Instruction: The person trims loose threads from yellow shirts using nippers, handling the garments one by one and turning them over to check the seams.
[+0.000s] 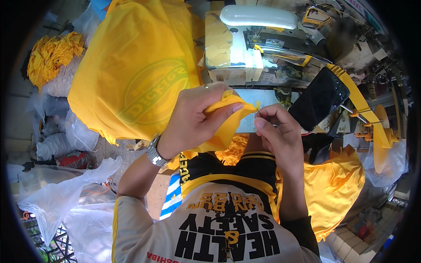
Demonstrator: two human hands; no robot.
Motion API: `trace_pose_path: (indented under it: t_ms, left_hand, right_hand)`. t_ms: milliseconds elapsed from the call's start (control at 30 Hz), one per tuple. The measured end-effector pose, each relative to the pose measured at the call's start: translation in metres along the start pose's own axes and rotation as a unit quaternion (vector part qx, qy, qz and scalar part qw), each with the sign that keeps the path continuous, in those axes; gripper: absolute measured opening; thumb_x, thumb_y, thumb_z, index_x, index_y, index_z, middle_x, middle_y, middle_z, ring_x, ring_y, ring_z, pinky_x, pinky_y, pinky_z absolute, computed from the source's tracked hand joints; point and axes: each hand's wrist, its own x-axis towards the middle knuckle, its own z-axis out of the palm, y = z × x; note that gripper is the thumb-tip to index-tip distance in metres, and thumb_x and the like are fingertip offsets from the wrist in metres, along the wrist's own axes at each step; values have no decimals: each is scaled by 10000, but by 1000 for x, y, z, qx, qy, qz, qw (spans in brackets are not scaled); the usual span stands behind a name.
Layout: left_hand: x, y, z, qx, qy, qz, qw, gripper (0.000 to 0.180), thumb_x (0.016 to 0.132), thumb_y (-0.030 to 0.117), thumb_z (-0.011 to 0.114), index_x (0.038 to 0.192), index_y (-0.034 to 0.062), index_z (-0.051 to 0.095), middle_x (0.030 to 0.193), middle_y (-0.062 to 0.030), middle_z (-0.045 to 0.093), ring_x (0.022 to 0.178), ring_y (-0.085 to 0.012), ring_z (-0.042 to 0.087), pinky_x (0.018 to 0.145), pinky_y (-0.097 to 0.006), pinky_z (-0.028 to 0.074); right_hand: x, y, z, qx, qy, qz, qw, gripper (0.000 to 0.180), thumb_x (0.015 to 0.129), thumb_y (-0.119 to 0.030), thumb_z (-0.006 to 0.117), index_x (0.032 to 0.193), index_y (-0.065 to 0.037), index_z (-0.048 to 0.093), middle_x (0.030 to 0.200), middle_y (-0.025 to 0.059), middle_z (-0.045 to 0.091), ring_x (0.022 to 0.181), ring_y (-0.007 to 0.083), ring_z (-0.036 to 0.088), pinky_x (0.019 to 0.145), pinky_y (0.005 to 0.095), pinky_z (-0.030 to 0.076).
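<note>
My left hand (193,116), with a metal watch (154,151) on its wrist, pinches a piece of yellow fabric (224,127) between thumb and fingers, its gathered edge turned up. Part of that fabric hangs down toward my lap. Close beside its pointed, frayed tip, my right hand (280,138) has thumb and fingertips pressed together. Whatever lies in that pinch is too small to make out. To the left, a large yellow cloth (131,52) with a round printed emblem is draped in a heap.
A sewing machine (243,48) with a white lamp (258,16) stands ahead. Right of my hands is a dark phone (319,98), near a yellow strip reel (380,140). More yellow cloth (329,188) lies at my right; a yellow bundle (55,57) and plastic bags (57,193) are left.
</note>
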Motion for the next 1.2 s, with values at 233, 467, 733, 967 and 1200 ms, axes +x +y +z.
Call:
trace_pose_path:
  t_ms: [233,467,733,967,1200]
  left_hand:
    - [-1,4,2,-20,-11,44,999,125,823,21,714,932,-6,661,867,-107,694,741,-184,675,661,-246,497]
    - [-6,5,-5,-74,-5,-52,996,101,857,66,694,928,-1,666,836,-69,689,735,-141,654,667,-242,494]
    - [-9,-19,4,-43,144,-71,986,294,796,131,769,1034,35,625,956,-86,656,849,-146,624,704,-268,493]
    - [-27,-16,14,17,61,63,996,394,696,126,837,1024,65,627,958,-98,631,843,-261,623,738,-317,497]
    - [-27,-27,4,-321,60,-145,934,204,844,93,724,1008,32,619,894,-45,662,823,-96,618,751,-233,491]
  right_hand:
    - [6,-3,0,-2,-28,1,1000,143,905,-78,664,943,21,569,874,21,555,806,47,518,653,197,467]
    - [11,13,-9,134,-4,-73,988,157,908,-107,655,1000,-3,583,951,43,570,584,-3,421,469,162,322]
    - [24,30,19,-23,-52,-98,994,127,866,-81,718,894,-2,623,779,-32,587,611,-16,408,521,162,327]
    - [29,25,26,26,-70,-58,995,110,866,-75,718,878,-6,633,711,-38,572,622,-17,452,516,163,342]
    - [31,36,15,107,-112,-57,986,114,926,-97,646,917,11,615,656,-16,550,499,4,420,454,171,322]
